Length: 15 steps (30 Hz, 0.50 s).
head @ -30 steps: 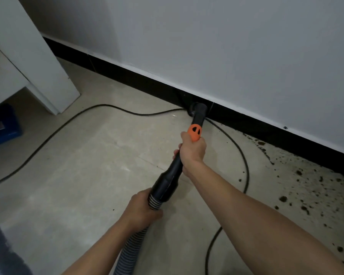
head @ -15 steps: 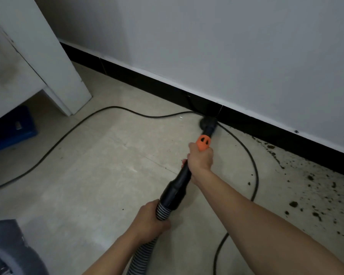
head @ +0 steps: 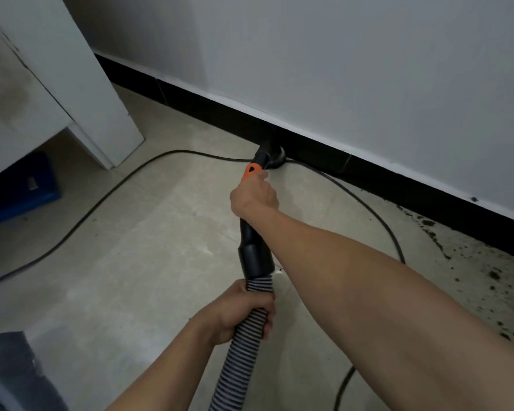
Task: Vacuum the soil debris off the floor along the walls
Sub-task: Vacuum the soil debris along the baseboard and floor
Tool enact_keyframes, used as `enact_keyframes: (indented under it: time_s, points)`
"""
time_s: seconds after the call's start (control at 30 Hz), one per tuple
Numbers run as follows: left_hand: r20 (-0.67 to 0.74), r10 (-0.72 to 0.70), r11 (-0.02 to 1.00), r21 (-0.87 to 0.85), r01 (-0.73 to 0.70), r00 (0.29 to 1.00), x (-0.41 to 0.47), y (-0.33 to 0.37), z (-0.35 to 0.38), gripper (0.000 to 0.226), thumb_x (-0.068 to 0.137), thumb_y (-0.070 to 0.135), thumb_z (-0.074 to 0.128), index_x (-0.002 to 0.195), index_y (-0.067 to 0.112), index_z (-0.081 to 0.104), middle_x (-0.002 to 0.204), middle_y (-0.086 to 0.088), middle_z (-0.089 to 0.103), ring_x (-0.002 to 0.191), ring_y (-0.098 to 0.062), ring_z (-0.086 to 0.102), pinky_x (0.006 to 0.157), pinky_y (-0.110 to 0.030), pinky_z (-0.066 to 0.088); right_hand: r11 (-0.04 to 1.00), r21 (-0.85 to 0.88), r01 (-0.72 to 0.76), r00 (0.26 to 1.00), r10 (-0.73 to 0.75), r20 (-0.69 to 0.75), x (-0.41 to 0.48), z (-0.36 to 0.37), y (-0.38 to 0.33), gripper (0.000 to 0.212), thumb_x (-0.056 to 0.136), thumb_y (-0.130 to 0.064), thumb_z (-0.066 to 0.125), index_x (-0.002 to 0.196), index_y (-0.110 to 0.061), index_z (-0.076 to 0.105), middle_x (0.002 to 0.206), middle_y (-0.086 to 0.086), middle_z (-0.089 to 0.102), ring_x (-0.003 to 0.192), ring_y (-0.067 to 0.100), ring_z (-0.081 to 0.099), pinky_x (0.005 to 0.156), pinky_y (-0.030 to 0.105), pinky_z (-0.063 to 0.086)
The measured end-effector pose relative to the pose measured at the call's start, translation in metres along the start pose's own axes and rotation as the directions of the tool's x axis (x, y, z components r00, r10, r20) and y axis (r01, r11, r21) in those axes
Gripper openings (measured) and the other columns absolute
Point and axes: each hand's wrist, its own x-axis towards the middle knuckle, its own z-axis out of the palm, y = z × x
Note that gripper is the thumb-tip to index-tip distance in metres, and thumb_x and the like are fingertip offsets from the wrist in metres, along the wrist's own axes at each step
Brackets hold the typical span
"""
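Gripping the ribbed grey-and-black vacuum hose, the left hand has its fingers curled fully round it just below the black plastic wand. Beside it, at the bottom-left corner, sits what looks like the grey vacuum body.

Further out, the right hand is wrapped round the wand just under its orange collar. It steers the round black nozzle onto the pale beige tiled floor, right against the glossy black skirting board at the foot of the white wall.

The step in hand looks like an edge pass along the skirting. The dark soil debris lies well apart to the right, scattered over the floor by the same skirting and not yet picked up. The next move probably calls for sliding the nozzle rightwards along the skirting and lifting it over the thin black cable that passes just beside it.

By count: two hands, one hose, one wand, one nozzle, one cable in view, one white cabinet and one blue box beneath it. The soil is one patch, its specks too many to number.
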Motion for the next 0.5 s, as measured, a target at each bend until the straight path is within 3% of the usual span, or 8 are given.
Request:
enact_keyframes:
  time_s: [0.1, 0.2, 0.33, 0.4, 0.5]
  points:
    - [0.155, -0.129, 0.992, 0.018, 0.128, 0.979, 0.008, -0.008, 0.018, 0.01, 0.07, -0.006, 0.06, 0.07, 0.003, 0.054, 0.062, -0.015, 0.054, 0.049, -0.024, 0.054, 0.049, -0.029, 0.051, 0.995, -0.093, -0.03, 0.999, 0.027, -0.034, -0.007, -0.009, 0.023, 0.067, 0.094, -0.019, 0.055, 0.146, -0.004, 0.017, 0.115, 0.014, 0.062, 0.095, 0.029, 0.06, 0.074, 0.034, 0.041]
    - [0.227, -0.231, 0.973, 0.057, 0.224, 0.946, 0.008, -0.03, 0.024, 0.012, 0.066, -0.005, 0.061, 0.065, 0.005, 0.055, 0.06, -0.015, 0.053, 0.047, -0.024, 0.054, 0.048, -0.029, 0.05, 0.985, 0.019, -0.169, 0.974, 0.17, -0.149, -0.025, -0.018, 0.065, 0.062, 0.095, -0.022, 0.051, 0.146, -0.011, 0.016, 0.096, 0.009, 0.062, 0.074, 0.025, 0.056, 0.064, 0.032, 0.043]
    - [0.152, -0.261, 0.948, 0.229, 0.223, 0.953, -0.004, -0.046, 0.016, 0.011, 0.064, -0.004, 0.059, 0.064, 0.007, 0.056, 0.052, -0.012, 0.054, 0.044, -0.022, 0.054, 0.048, -0.026, 0.051, 0.89, 0.369, -0.269, 0.898, 0.37, -0.237, -0.058, -0.029, 0.117, 0.061, 0.096, -0.028, 0.052, 0.146, -0.017, 0.018, 0.072, 0.0, 0.051, 0.057, 0.02, 0.054, 0.059, 0.033, 0.049]
    - [0.084, -0.216, 0.925, 0.335, 0.177, 0.973, -0.014, -0.05, 0.008, 0.008, 0.059, 0.0, 0.06, 0.062, 0.008, 0.058, 0.05, -0.009, 0.055, 0.043, -0.021, 0.054, 0.05, -0.028, 0.05, 0.773, 0.588, -0.24, 0.891, 0.416, -0.183, -0.07, -0.031, 0.133, 0.059, 0.093, -0.02, 0.058, 0.142, -0.019, 0.026, 0.077, 0.003, 0.056, 0.06, 0.023, 0.062, 0.07, 0.045, 0.058]
    - [-0.084, -0.073, 0.838, 0.535, 0.107, 0.994, -0.029, -0.054, -0.013, 0.01, 0.061, 0.005, 0.063, 0.063, 0.015, 0.06, 0.055, -0.005, 0.059, 0.048, -0.02, 0.058, 0.053, -0.03, 0.05, 0.569, 0.785, -0.245, 0.879, 0.472, -0.067, -0.079, -0.029, 0.139, 0.062, 0.085, -0.009, 0.068, 0.136, -0.02, 0.034, 0.088, 0.003, 0.06, 0.062, 0.019, 0.066, 0.069, 0.041, 0.061]
